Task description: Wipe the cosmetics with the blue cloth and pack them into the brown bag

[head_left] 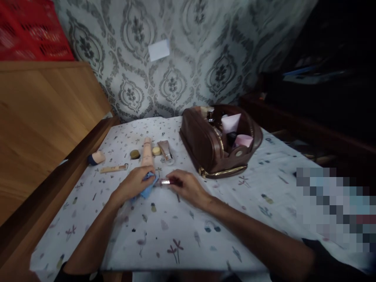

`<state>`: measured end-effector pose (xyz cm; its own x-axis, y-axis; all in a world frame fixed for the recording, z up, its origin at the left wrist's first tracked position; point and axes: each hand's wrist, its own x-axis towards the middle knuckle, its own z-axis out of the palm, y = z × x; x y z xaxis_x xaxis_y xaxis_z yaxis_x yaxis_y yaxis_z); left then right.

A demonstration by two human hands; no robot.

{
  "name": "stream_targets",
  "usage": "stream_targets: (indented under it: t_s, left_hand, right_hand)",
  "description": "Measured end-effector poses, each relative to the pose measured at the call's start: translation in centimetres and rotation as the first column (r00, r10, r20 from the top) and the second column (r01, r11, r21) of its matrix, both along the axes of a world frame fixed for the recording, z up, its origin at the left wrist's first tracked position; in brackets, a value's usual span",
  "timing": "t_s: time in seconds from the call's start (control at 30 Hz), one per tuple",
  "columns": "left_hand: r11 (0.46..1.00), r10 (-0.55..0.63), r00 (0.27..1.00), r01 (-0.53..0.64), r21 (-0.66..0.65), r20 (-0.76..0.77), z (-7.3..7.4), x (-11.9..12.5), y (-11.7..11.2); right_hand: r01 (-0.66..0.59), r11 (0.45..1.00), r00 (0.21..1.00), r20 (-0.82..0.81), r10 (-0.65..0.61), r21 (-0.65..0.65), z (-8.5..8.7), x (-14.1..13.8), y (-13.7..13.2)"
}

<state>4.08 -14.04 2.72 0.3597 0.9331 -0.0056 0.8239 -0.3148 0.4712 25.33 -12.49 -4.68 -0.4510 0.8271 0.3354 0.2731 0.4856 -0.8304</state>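
My left hand is closed around a crumpled blue cloth. My right hand pinches a slim cosmetic tube with a shiny silver band and a dark red end. The tube's left tip reaches the cloth; whether the cloth wraps it is hard to see. Just beyond my left hand lies a peach squeeze tube. Around it are a dark olive round pot, a small yellow round piece and a greyish-beige tube with a clear cap.
An open brown cosmetic bag with pink tubes inside stands at the back right. At left lie a slim beige stick and a navy-and-peach item. A wooden cabinet borders the left side, and a patterned wall rises behind.
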Motion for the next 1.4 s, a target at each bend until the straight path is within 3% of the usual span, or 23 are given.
stream_targets:
  t_s: [0.13,0.3,0.4,0.5,0.63,0.7,0.77,0.87,0.9,0.97,1.07,1.13,1.27,1.4]
  left_hand:
    - [0.997,0.054,0.974,-0.040,-0.067,0.221,-0.9,0.8,0.2]
    - [0.985,0.155,0.873,-0.101,-0.138,0.463,-2.0,1.1,0.9]
    - [0.960,0.278,0.786,-0.211,-0.182,0.553,-2.4,1.4,1.5]
    - [0.931,0.363,0.654,-0.282,-0.231,0.664,-2.6,2.5,1.7]
    - [0.910,0.412,0.516,-0.188,-0.371,0.751,-2.5,5.1,1.0]
    - [0.881,0.451,0.524,-0.131,-0.456,0.722,-1.8,6.4,0.9]
    - [0.899,0.396,0.601,-0.100,-0.426,0.694,-0.4,7.6,1.3]
    - [0.995,0.080,0.840,-0.038,-0.090,0.537,3.0,9.4,3.2]
    - [0.998,-0.030,0.919,0.008,0.058,0.394,4.3,10.2,4.0]
    - [0.938,-0.170,0.983,0.140,0.317,0.068,6.7,11.8,5.8]
    - [0.825,-0.133,0.904,0.329,0.460,-0.407,9.0,14.1,8.1]
    - [0.807,-0.053,0.813,0.377,0.454,-0.579,9.5,15.0,9.3]
    - [0.785,0.052,0.737,0.387,0.483,-0.674,9.7,15.5,10.7]
    - [0.724,-0.005,0.675,0.511,0.463,-0.738,10.1,15.9,12.1]
  right_hand:
    - [-0.014,0.991,0.982,0.190,-0.011,0.130,0.4,0.1,-0.5]
    - [0.019,0.991,0.944,0.325,-0.061,0.131,0.7,0.2,-0.8]
    - [0.056,0.997,0.975,0.211,-0.067,0.059,1.0,0.2,-0.8]
    - [0.115,0.992,0.992,-0.042,-0.118,-0.050,1.4,0.0,-0.8]
    - [0.157,0.980,0.913,-0.359,-0.193,-0.126,2.7,0.4,-1.0]
    - [0.178,0.977,0.879,-0.428,-0.211,-0.117,3.9,1.3,-1.3]
    - [0.177,0.979,0.853,-0.481,-0.203,-0.100,5.5,2.8,-1.5]
    - [0.209,0.977,0.806,-0.557,-0.201,-0.049,8.4,6.0,-1.5]
    - [0.219,0.975,0.793,-0.578,-0.193,-0.025,9.4,7.3,-1.4]
    - [0.273,0.962,0.778,-0.594,-0.204,0.028,11.6,9.8,-0.8]
    - [0.382,0.915,0.808,-0.527,-0.263,0.131,14.5,13.1,1.0]
    - [0.415,0.885,0.822,-0.504,-0.265,0.211,16.0,14.7,2.9]
    - [0.411,0.847,0.887,-0.360,-0.288,0.337,17.6,15.8,7.7]
    - [0.349,0.841,0.937,-0.159,-0.311,0.414,17.8,15.0,12.7]
